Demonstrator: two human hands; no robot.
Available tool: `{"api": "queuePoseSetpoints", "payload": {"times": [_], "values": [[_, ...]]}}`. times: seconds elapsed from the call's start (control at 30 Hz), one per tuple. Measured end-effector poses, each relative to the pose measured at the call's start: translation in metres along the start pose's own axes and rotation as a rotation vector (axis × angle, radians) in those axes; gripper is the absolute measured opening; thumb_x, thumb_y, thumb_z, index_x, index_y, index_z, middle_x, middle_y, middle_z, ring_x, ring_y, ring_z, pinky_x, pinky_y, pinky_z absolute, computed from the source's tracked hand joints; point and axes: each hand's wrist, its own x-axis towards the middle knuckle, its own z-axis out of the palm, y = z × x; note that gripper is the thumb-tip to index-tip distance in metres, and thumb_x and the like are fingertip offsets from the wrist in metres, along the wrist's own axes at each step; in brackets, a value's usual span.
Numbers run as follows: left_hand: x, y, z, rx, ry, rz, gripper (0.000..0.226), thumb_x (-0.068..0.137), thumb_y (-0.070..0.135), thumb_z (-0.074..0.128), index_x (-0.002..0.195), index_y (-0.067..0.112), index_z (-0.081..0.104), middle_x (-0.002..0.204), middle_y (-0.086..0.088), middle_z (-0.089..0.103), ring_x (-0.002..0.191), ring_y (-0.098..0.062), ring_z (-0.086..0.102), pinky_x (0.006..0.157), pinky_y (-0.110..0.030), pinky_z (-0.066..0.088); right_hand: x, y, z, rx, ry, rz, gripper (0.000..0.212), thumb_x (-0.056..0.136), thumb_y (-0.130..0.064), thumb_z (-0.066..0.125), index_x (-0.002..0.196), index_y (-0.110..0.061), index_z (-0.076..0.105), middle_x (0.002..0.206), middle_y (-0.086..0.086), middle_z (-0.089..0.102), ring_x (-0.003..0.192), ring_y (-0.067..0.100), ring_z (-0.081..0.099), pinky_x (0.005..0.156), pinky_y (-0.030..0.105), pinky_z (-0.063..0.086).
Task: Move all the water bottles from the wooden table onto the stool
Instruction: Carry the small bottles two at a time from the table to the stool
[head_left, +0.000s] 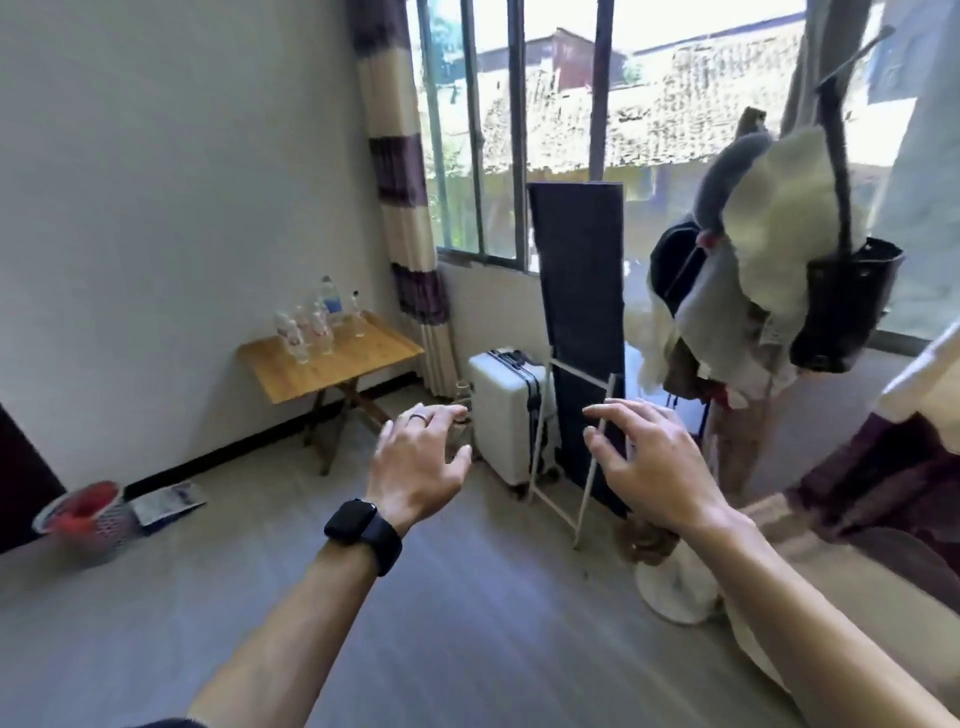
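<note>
Several clear plastic water bottles (311, 325) stand clustered on a small folding wooden table (353, 358) against the white wall at the left, well beyond my reach. One taller bottle with a blue label (331, 299) stands at the back of the group. My left hand (421, 460), with a ring and a black watch on the wrist, hovers in mid-air with fingers spread and holds nothing. My right hand (644, 457) is likewise raised with spread fingers and empty. No stool is recognisable in view.
A white suitcase (506, 415) and a dark panel on a white frame (579, 332) stand under the window. A coat rack hung with clothes and a black bag (841, 306) is at right, a white fan base (675, 587) below it. A mesh bin (88, 519) sits at left.
</note>
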Motion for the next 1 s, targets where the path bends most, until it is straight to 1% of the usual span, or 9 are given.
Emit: {"api": "queuePoseSetpoints", "payload": {"times": [0.13, 0.23, 0.37, 0.43, 0.53, 0.67, 0.77, 0.9, 1.0], "values": [[0.059, -0.067, -0.023, 0.024, 0.076, -0.101, 0.049, 0.091, 0.039, 0.061, 0.138, 0.028, 0.055, 0.136, 0.000, 0.060, 0.128, -0.022, 0.051, 0.111, -0.040, 0.038, 0.085, -0.025, 0.060, 0.056, -0.042, -0.108, 0.034, 0.094, -0.043, 0.060, 0.127, -0.036, 0.064, 0.134, -0.010, 0.060, 0.135, 0.016, 0.038, 0.111, 0.024, 0.027], [0.106, -0.114, -0.031, 0.046, 0.108, -0.181, 0.048, 0.090, 0.036, 0.064, 0.136, 0.027, 0.056, 0.136, -0.003, 0.059, 0.130, -0.024, 0.050, 0.112, -0.039, 0.037, 0.153, -0.035, 0.102, 0.067, -0.076, -0.191, 0.036, 0.094, -0.043, 0.059, 0.129, -0.036, 0.062, 0.136, -0.011, 0.058, 0.137, 0.015, 0.036, 0.113, 0.025, 0.026], [0.167, -0.167, -0.036, 0.090, 0.105, -0.297, 0.048, 0.091, 0.036, 0.064, 0.137, 0.029, 0.055, 0.140, -0.002, 0.057, 0.132, -0.024, 0.049, 0.112, -0.036, 0.037, 0.250, -0.043, 0.148, 0.091, -0.110, -0.231, 0.040, 0.094, -0.048, 0.056, 0.133, -0.037, 0.058, 0.139, -0.011, 0.056, 0.138, 0.016, 0.034, 0.113, 0.030, 0.029], [0.192, -0.192, -0.036, 0.092, 0.119, -0.349, 0.048, 0.092, 0.036, 0.063, 0.138, 0.029, 0.054, 0.141, -0.001, 0.056, 0.133, -0.023, 0.048, 0.111, -0.035, 0.037, 0.294, -0.049, 0.171, 0.092, -0.125, -0.253, 0.041, 0.095, -0.049, 0.055, 0.134, -0.038, 0.056, 0.139, -0.013, 0.056, 0.138, 0.015, 0.033, 0.109, 0.029, 0.032], [0.222, -0.230, -0.032, 0.122, 0.136, -0.389, 0.047, 0.091, 0.035, 0.064, 0.137, 0.029, 0.054, 0.140, 0.002, 0.058, 0.130, -0.023, 0.050, 0.108, -0.032, 0.038, 0.350, -0.059, 0.209, 0.068, -0.166, -0.282, 0.043, 0.095, -0.050, 0.053, 0.137, -0.038, 0.054, 0.140, -0.015, 0.054, 0.137, 0.012, 0.032, 0.100, 0.022, 0.028], [0.267, -0.290, -0.021, 0.102, 0.182, -0.455, 0.044, 0.092, 0.032, 0.063, 0.136, 0.029, 0.056, 0.139, 0.003, 0.058, 0.130, -0.020, 0.050, 0.107, -0.033, 0.041, 0.421, -0.070, 0.266, 0.058, -0.235, -0.340, 0.043, 0.094, -0.053, 0.052, 0.136, -0.040, 0.054, 0.141, -0.013, 0.053, 0.137, 0.017, 0.032, 0.108, 0.027, 0.030], [0.304, -0.333, -0.009, 0.085, 0.204, -0.466, 0.043, 0.093, 0.029, 0.063, 0.136, 0.027, 0.057, 0.138, 0.002, 0.058, 0.130, -0.020, 0.049, 0.108, -0.031, 0.040, 0.473, -0.084, 0.309, 0.037, -0.264, -0.381, 0.042, 0.094, -0.057, 0.047, 0.133, -0.042, 0.056, 0.142, -0.013, 0.053, 0.138, 0.018, 0.032, 0.112, 0.032, 0.031], [0.360, -0.396, 0.008, 0.069, 0.213, -0.468, 0.044, 0.093, 0.029, 0.063, 0.136, 0.026, 0.057, 0.134, -0.001, 0.060, 0.128, -0.022, 0.051, 0.108, -0.031, 0.039, 0.537, -0.108, 0.366, 0.018, -0.291, -0.402, 0.041, 0.095, -0.058, 0.046, 0.132, -0.043, 0.057, 0.144, -0.012, 0.052, 0.140, 0.020, 0.030, 0.113, 0.036, 0.031], [0.408, -0.445, 0.013, 0.058, 0.208, -0.471, 0.044, 0.093, 0.031, 0.062, 0.137, 0.028, 0.056, 0.136, 0.000, 0.059, 0.128, -0.022, 0.051, 0.108, -0.031, 0.040, 0.586, -0.130, 0.405, 0.010, -0.318, -0.401, 0.045, 0.095, -0.060, 0.044, 0.136, -0.045, 0.051, 0.146, -0.012, 0.050, 0.141, 0.021, 0.029, 0.114, 0.038, 0.033]]}}
